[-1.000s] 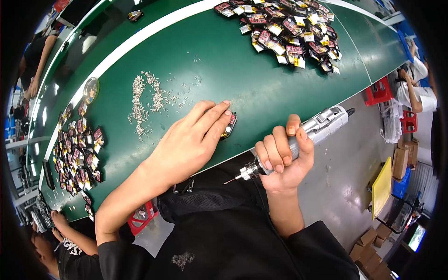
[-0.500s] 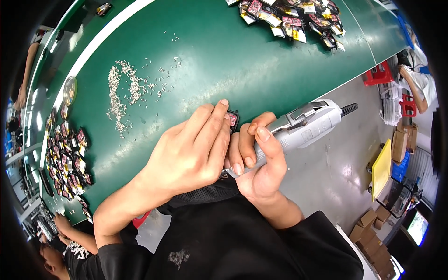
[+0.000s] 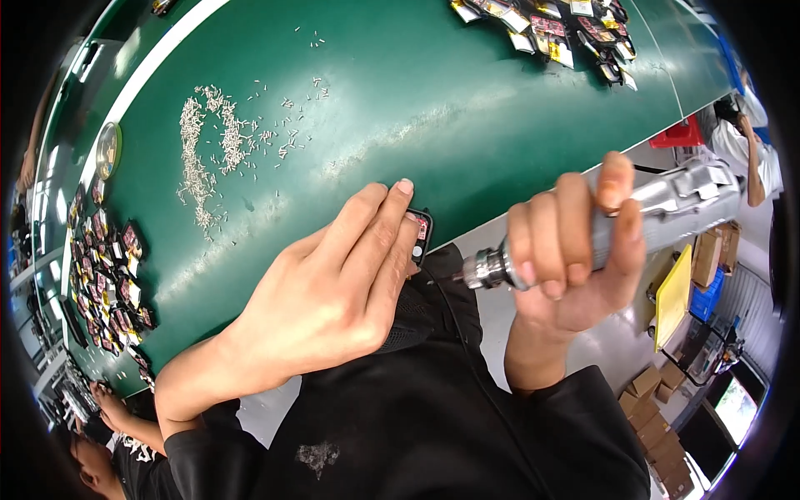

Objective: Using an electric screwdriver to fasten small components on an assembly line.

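With our right hand [image 3: 567, 250], we are gripping a silver electric screwdriver [image 3: 696, 200], its tip pointing left, apart from the work. With our left hand [image 3: 325, 287], we are gripping 1 black-cased circuit-board unit [image 3: 422, 237] at the green desk's [image 3: 500, 150] near edge. Beyond, loose screws [image 3: 232, 143] are lying scattered; 1 heap of similar units [image 3: 104, 279] is sitting leftward, a second heap [image 3: 575, 35] farther off.

Pale glare streaks the green table [image 3: 500, 142]; motion blurs the power screwdriver [image 3: 696, 204].
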`<state>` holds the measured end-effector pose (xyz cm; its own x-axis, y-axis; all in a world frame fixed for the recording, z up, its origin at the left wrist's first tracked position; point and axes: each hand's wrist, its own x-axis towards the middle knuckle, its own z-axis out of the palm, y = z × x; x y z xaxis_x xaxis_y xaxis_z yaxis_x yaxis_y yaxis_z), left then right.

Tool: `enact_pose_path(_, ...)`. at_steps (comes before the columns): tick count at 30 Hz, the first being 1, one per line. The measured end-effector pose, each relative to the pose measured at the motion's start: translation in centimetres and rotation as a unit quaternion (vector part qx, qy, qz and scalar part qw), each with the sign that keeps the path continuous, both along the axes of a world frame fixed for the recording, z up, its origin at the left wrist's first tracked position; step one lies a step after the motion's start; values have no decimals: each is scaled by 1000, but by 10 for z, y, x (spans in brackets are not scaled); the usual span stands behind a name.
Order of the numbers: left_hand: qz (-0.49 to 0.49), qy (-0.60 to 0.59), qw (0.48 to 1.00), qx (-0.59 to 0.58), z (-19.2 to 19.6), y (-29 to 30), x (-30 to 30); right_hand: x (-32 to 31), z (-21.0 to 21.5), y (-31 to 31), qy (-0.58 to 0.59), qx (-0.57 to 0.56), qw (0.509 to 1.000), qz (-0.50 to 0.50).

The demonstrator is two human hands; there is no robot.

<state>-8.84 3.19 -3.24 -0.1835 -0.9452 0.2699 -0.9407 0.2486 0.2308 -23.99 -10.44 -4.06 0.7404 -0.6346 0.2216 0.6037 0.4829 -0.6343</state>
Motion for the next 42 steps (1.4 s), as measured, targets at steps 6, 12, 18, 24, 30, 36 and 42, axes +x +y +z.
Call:
enact_pose_path(6, -35, 20, 998, 54, 6, 10, 1, 13, 15, -27, -32, -97, 994, 40)
enact_pose_path(12, -55, -22, 998, 13, -5, 14, 3, 17, 7, -21, -12, -90, 994, 60)
enact_pose_path(18, -40, -29, 999, 3, -4, 15, 1, 19, 4, -22, -10, -95, 992, 78)
enact_pose_path(24, -43, -21, 999, -15, -9, 16, 0, 20, -1, -20, 6, -109, 991, 72)
enact_pose_path(30, -32, 0, 999, -28, -10, 16, -3, 23, 2, -20, 15, -135, 984, 115)
enact_pose_path(36, -48, -24, 997, -64, -16, 14, -1, 25, 6, -15, 42, -177, 978, 99)
enact_pose_path(42, -17, -6, 998, -67, -11, 25, 6, 46, 15, 5, 29, -211, 974, 74)
